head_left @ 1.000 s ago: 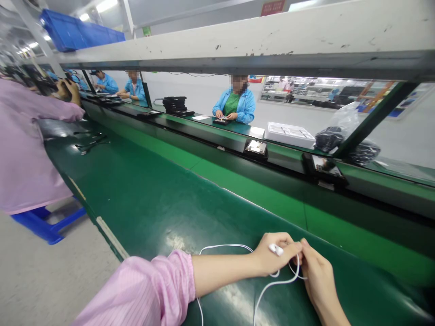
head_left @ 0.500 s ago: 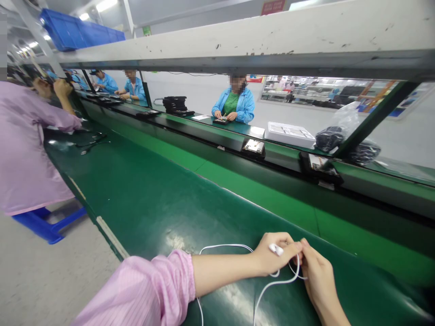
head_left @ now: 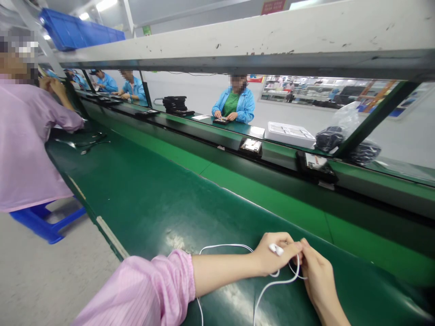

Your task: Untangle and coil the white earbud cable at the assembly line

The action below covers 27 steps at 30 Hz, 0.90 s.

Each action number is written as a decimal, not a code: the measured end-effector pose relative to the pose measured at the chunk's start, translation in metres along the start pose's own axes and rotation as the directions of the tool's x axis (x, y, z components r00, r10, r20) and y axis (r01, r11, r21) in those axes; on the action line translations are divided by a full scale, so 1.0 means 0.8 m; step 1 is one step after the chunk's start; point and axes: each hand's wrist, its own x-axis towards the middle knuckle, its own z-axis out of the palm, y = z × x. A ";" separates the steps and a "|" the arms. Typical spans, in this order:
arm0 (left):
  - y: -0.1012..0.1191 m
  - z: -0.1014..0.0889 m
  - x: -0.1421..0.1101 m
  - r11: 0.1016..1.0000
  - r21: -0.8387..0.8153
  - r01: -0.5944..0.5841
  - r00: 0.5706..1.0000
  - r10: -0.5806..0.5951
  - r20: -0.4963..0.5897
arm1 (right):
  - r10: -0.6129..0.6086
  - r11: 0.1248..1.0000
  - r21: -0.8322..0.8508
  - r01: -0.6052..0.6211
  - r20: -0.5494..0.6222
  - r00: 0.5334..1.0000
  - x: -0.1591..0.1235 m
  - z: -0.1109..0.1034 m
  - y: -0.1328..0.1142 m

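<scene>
My left hand (head_left: 272, 256) and right hand (head_left: 314, 271) pinch a white earphone cable (head_left: 272, 285), fingers closed, on the glossy green bench (head_left: 142, 194). Beyond me, a conveyor (head_left: 265, 190) runs under a long grey shelf (head_left: 272, 40).

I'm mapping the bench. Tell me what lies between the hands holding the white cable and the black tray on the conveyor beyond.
Head view: between the hands on the white cable and the black tray there is only bare green bench mat and the conveyor's green edge.

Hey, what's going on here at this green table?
A person in a pink sleeve works a white earphone cable on the green table. The left hand pinches a white earbud, and the right hand grips the cable beside it. Another person in pink sits further along.
</scene>
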 end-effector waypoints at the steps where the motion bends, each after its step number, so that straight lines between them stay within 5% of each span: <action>1: 0.000 0.000 0.000 1.000 -0.001 0.000 1.000 0.000 -0.001 | -0.011 1.000 -0.002 0.011 0.004 1.000 0.000 0.000 0.001; 27: -0.002 0.001 0.000 1.000 -0.007 -0.003 1.000 0.003 -0.010 | -0.023 1.000 -0.020 0.023 0.007 1.000 0.001 -0.001 0.002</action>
